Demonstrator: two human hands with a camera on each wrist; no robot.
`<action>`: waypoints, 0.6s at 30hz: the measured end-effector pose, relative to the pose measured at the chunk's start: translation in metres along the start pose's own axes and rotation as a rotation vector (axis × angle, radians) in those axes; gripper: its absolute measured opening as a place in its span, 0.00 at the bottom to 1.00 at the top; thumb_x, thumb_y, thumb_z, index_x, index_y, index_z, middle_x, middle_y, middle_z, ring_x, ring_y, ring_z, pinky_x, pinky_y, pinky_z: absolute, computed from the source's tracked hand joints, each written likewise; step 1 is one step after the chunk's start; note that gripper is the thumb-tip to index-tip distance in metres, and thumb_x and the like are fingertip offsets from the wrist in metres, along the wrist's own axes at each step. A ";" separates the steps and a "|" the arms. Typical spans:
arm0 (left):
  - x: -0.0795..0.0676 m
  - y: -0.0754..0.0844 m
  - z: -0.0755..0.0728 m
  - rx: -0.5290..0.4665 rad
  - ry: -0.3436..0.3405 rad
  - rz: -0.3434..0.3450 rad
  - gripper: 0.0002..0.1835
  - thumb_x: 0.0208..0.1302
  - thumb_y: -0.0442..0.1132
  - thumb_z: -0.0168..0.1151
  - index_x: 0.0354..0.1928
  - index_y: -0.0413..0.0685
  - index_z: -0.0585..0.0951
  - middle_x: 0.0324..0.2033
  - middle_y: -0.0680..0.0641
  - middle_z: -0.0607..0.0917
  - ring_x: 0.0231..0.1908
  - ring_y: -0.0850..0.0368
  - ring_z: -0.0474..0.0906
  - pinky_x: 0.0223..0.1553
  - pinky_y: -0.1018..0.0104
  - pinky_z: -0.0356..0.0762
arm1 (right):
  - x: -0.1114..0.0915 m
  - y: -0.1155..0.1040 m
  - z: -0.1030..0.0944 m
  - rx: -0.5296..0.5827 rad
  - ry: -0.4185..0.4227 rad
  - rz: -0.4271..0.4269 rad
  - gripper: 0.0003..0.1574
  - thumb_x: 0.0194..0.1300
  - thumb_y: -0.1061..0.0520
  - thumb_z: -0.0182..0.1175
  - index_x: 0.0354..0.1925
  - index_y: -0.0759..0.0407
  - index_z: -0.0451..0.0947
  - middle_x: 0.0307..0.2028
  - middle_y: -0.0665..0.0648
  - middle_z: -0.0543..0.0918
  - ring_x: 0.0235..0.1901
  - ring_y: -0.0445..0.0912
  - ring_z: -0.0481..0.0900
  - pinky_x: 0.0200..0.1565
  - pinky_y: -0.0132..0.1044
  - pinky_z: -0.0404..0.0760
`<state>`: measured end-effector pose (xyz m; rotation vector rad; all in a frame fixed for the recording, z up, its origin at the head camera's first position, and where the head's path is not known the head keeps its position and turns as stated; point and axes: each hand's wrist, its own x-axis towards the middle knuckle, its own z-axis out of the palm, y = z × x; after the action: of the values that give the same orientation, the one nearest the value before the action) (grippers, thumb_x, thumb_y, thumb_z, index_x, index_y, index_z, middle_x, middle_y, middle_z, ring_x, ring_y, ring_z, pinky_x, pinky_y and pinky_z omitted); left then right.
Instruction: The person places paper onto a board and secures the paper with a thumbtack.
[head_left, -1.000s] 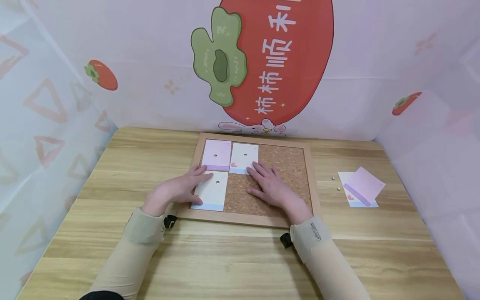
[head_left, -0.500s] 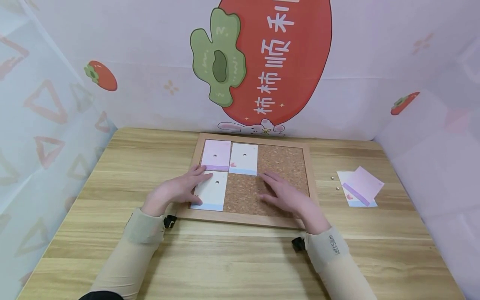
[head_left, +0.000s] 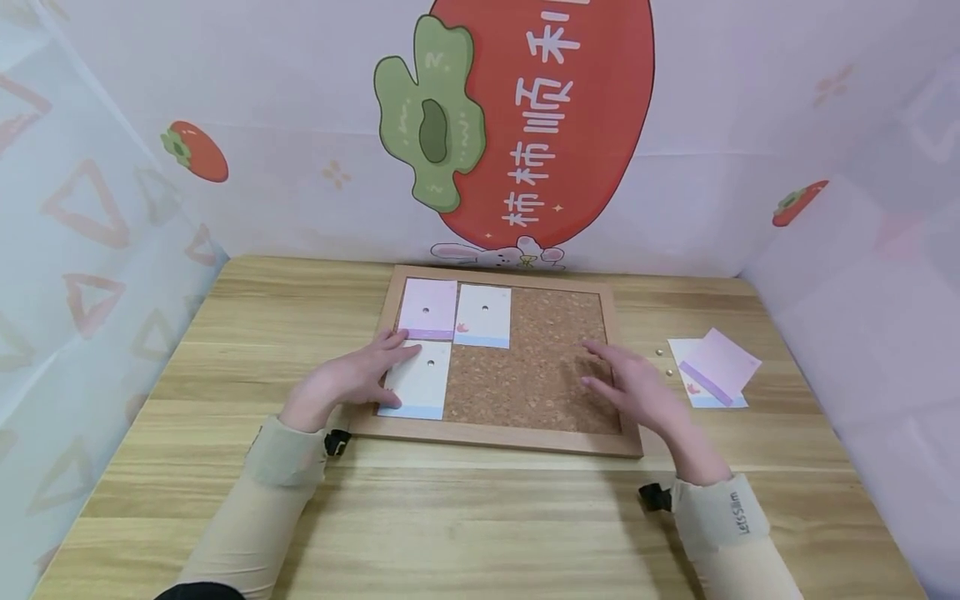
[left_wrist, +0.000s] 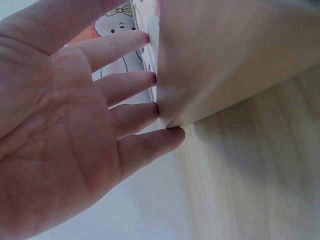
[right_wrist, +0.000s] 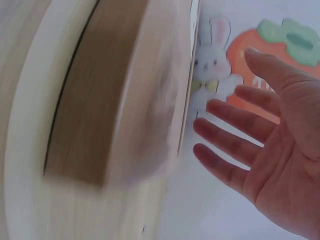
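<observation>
A wood-framed cork board [head_left: 525, 383] lies on the table, with a pink note [head_left: 427, 300] and a white note [head_left: 483, 323] along its top and another white note [head_left: 416, 387] at lower left. A small round pin sits on each. My left hand [head_left: 341, 385] rests at the board's left edge, fingers spread over the lower-left note; in the left wrist view its fingertips [left_wrist: 172, 136] meet the board's side. My right hand [head_left: 641, 392] hovers over the board's right edge, fingers loosely extended, holding nothing. The right wrist view shows that palm [right_wrist: 292, 165] apart from the board.
Right of the board, a loose pink note [head_left: 722, 365] overlaps a white note [head_left: 686, 354] on the table [head_left: 480, 517]. Two small pins [head_left: 669, 372] lie just left of them. A printed cloth backdrop [head_left: 300, 200] rises behind the table and at both sides.
My right hand has left the top white note and moved right across the board to its right edge. The left hand stays where it was; the notes have not shifted on the board.
</observation>
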<state>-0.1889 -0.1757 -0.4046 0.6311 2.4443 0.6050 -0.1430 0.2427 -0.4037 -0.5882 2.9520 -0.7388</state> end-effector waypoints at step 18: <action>0.001 0.000 0.000 -0.023 -0.008 -0.010 0.47 0.61 0.37 0.71 0.78 0.45 0.56 0.80 0.37 0.40 0.78 0.34 0.29 0.74 0.34 0.51 | -0.049 0.109 -0.043 -0.041 0.190 0.280 0.38 0.67 0.55 0.63 0.66 0.75 0.63 0.61 0.85 0.67 0.61 0.79 0.63 0.60 0.73 0.63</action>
<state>-0.1898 -0.1749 -0.4048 0.6107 2.4278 0.6248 -0.1410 0.3685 -0.4185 -0.1037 3.1327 -0.7422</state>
